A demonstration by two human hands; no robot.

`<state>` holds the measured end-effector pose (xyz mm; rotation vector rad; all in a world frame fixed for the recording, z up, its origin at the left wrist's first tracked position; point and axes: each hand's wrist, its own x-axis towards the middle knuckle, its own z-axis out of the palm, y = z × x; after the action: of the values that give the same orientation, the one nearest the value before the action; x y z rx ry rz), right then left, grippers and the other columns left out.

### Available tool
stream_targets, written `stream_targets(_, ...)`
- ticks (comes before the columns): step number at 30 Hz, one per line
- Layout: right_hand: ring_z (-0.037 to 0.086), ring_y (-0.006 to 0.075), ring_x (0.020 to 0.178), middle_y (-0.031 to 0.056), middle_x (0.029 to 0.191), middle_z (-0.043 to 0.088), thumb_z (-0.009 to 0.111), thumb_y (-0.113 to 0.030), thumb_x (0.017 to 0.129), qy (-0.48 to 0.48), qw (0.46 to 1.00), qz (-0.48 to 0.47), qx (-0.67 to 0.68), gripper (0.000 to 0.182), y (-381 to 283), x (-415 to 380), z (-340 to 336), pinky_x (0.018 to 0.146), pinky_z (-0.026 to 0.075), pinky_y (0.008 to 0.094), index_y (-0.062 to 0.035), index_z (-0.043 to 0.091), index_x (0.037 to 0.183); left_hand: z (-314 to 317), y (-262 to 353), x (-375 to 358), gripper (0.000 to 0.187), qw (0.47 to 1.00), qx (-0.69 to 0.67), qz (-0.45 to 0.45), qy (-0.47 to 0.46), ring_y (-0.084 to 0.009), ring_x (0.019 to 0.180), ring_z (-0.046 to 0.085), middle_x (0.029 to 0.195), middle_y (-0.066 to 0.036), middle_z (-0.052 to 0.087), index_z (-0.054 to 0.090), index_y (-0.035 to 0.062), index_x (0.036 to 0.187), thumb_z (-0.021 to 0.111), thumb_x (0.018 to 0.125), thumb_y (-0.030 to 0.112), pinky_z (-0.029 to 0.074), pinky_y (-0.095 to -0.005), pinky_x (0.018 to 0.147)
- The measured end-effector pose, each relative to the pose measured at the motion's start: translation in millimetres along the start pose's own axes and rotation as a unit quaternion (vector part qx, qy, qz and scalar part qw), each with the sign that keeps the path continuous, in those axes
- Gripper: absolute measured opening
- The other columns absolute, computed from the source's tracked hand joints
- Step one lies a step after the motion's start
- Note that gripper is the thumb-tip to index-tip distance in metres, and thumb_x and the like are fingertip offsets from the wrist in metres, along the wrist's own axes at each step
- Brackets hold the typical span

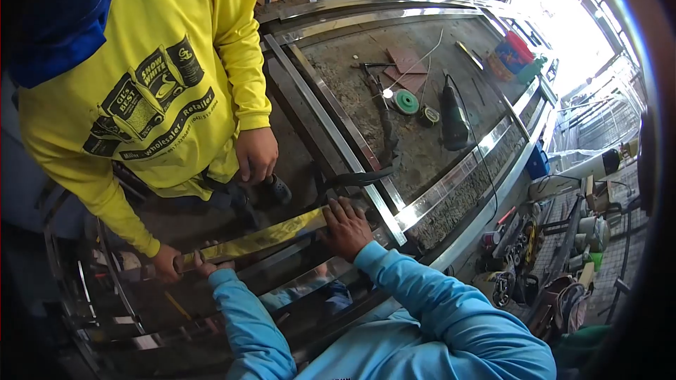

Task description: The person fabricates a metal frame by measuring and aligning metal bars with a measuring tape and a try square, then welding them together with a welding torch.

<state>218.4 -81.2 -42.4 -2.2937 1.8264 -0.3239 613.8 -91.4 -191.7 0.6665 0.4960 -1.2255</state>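
Note:
A shiny square metal tube (271, 234) lies at a slant in front of me, mirroring the yellow shirt. Close to its left end, my left hand (213, 267) is closed on the tube, partly hidden by my sleeve. My right hand (346, 227) rests over the tube's right end, its fingers curled over the top; the underside of the grip is hidden. A co-worker's hand (167, 262) holds the far left end beside my left hand. The co-worker's other hand (255, 155) hangs loosely above the tube. Below lies another polished metal piece (310, 278).
A metal frame (334, 137) spans the work surface. Inside it lie an angle grinder (454, 119) with a cord, a green disc (405, 101) and reddish tile pieces (407, 61). A red and blue bucket (514, 53) stands farther off. Tools clutter a rack (542, 239) at right.

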Motion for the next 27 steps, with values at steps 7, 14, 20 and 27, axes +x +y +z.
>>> stream_targets(7, 0.04, 0.0368, 0.138, 0.0183, 0.144, 0.048, 0.072, -0.046, 0.08, 0.001, 1.0, -0.007, -0.007, 0.072, 7, 28, 1, 0.115, 0.029, 0.0531, -0.0065, 0.053, 0.137, 3, -27, -25, 0.039, 0.999, 0.016, 0.024, 0.04, -0.0369, 0.101, 0.063, 0.122, -0.008, 0.065, 0.063, 0.0182, 0.123, 0.065, 0.088, 0.037, 0.051, -0.0546, 0.092)
stream_targets(14, 0.054, 0.0328, 0.121, 0.0119, 0.12, 0.062, 0.083, -0.043, 0.064, -0.135, 0.99, -0.02, -0.022, 0.072, 22, 40, -4, 0.109, 0.033, 0.0512, -0.0108, 0.06, 0.124, 20, -49, -44, 0.04, 0.997, 0.042, 0.032, 0.051, -0.0368, 0.102, 0.063, 0.122, -0.008, 0.064, 0.063, 0.0185, 0.123, 0.065, 0.088, 0.038, 0.051, -0.0543, 0.092)
stream_targets(20, 0.06, 0.0311, 0.114, 0.0095, 0.114, 0.066, 0.085, -0.043, 0.061, -0.178, 0.983, -0.011, -0.034, 0.073, 0, 61, -16, 0.102, 0.038, 0.0483, -0.0122, 0.061, 0.123, 37, -66, -55, 0.04, 0.996, 0.062, 0.035, 0.052, -0.0366, 0.102, 0.063, 0.122, -0.008, 0.064, 0.062, 0.0188, 0.123, 0.065, 0.088, 0.038, 0.051, -0.0541, 0.092)
stream_targets(27, 0.062, 0.0336, 0.112, 0.0116, 0.114, 0.068, 0.083, -0.05, 0.062, -0.19, 0.979, -0.075, -0.017, 0.081, 33, 64, -28, 0.102, 0.038, 0.0518, -0.0139, 0.058, 0.13, 61, -73, -70, 0.04, 0.994, 0.078, 0.062, 0.052, -0.0365, 0.102, 0.063, 0.122, -0.008, 0.064, 0.062, 0.019, 0.124, 0.065, 0.088, 0.038, 0.051, -0.0538, 0.092)
